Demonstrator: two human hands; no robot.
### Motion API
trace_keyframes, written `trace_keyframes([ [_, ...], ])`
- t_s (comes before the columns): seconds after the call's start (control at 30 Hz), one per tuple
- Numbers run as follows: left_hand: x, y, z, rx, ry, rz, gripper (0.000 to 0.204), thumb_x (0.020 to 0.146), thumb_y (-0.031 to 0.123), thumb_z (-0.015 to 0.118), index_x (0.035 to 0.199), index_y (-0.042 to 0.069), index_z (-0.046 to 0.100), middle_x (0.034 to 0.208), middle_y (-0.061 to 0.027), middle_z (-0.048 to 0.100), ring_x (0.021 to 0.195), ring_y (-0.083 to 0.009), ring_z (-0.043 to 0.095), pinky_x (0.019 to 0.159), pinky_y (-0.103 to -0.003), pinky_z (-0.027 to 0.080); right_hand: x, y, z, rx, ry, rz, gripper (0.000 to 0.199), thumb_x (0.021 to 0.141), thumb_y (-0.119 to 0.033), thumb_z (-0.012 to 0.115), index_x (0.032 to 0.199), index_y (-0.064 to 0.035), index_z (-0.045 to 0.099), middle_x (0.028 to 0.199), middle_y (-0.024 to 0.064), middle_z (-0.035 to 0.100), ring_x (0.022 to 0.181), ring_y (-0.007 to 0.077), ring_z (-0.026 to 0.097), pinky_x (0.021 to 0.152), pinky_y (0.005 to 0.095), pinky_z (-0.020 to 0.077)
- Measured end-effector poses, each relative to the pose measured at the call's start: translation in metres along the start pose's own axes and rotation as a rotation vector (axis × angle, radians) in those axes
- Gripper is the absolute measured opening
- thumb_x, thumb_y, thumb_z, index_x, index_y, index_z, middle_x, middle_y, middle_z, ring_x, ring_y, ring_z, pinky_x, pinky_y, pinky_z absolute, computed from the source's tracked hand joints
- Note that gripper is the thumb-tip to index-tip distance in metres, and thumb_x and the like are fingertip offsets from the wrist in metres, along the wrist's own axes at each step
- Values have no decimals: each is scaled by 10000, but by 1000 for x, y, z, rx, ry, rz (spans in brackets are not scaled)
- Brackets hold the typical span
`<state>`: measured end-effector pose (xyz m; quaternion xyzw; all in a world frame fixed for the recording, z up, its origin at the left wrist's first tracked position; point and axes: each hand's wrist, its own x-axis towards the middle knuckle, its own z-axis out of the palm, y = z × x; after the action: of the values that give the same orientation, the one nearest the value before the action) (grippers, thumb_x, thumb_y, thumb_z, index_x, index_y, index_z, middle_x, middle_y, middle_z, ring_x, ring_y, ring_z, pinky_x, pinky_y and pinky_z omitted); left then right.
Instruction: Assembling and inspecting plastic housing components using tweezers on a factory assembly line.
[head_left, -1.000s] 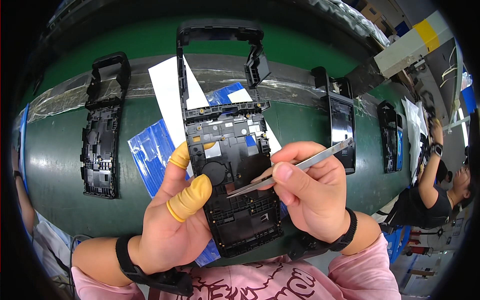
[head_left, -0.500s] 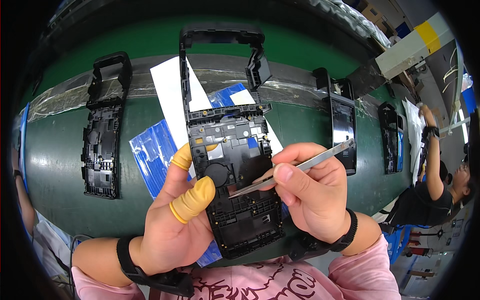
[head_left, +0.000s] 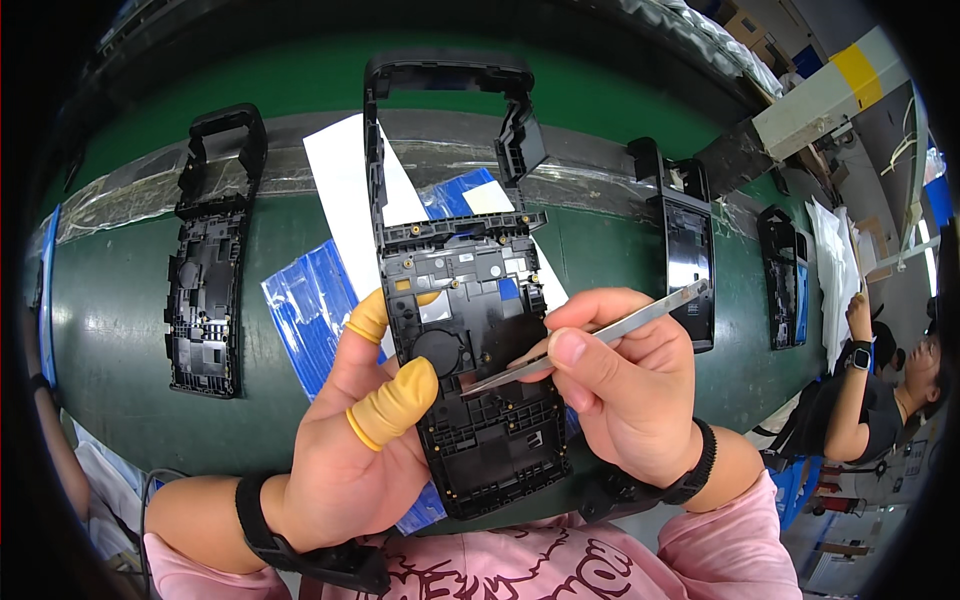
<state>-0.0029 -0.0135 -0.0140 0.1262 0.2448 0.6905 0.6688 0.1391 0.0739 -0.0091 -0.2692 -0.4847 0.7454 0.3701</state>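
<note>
A long black plastic housing (head_left: 480, 330) with an open frame at its far end is held up in front of me. My left hand (head_left: 365, 420), with yellow finger cots on the thumb and one finger, grips its left edge, the thumb lying on the front face. Metal tweezers (head_left: 630, 322) are pinched in my right hand (head_left: 630, 390). Their tips reach the housing's inner face, just below a round black disc (head_left: 437, 353). Whether the tips hold anything is too small to tell. Some right-hand fingers are hidden behind the tweezers and the housing.
Similar black housings stand on the green table (head_left: 110, 350): one housing (head_left: 205, 290) at left, another (head_left: 688, 260) at right, a third (head_left: 783, 280) farther right. Under my work lie blue plastic sheeting (head_left: 315, 310) and white paper (head_left: 345, 170). A co-worker (head_left: 880, 390) sits at far right.
The housing and my left hand have shifted very slightly right. My right hand and the tweezers have hardly moved. The co-worker at right has lowered an arm.
</note>
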Motion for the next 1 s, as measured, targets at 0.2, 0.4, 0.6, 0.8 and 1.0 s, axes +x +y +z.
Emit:
trace_keyframes([
  [0.2,-1,-1,0,19,31,13,532,831,64,455,1285,106,181,1212,-160,384,1078,-265,443,901,-386,366,-1,1,1,-31,-3,-9,129,781,3,550,904,39,538,722,94,598,515,46,459,458,154,358],
  [0.4,-3,-4,-6,140,39,74,537,776,-53,482,1238,81,242,1151,-139,436,1025,-203,471,860,-324,386,-3,0,3,-50,20,17,124,780,-1,552,899,33,541,718,86,596,513,44,461,456,149,359],
  [0.6,-5,-2,-2,309,101,102,539,748,-119,460,1218,55,261,1066,-126,486,976,-162,486,838,-290,396,-4,-3,2,-21,20,28,121,776,-3,551,892,31,543,704,100,587,477,51,449,407,157,330],
  [0.8,42,36,10,402,238,101,405,722,-68,468,1112,25,409,918,-96,552,792,-174,558,730,-306,471,10,-28,-21,319,29,-17,152,819,-71,500,946,5,530,750,169,597,473,85,457,409,180,341],
  [1.0,191,127,-15,708,152,224,213,812,147,427,960,6,484,919,-100,522,893,-183,480,784,-293,399,17,-12,-16,207,-26,53,155,825,-84,499,942,13,529,834,153,595,640,145,568,569,223,470],
])
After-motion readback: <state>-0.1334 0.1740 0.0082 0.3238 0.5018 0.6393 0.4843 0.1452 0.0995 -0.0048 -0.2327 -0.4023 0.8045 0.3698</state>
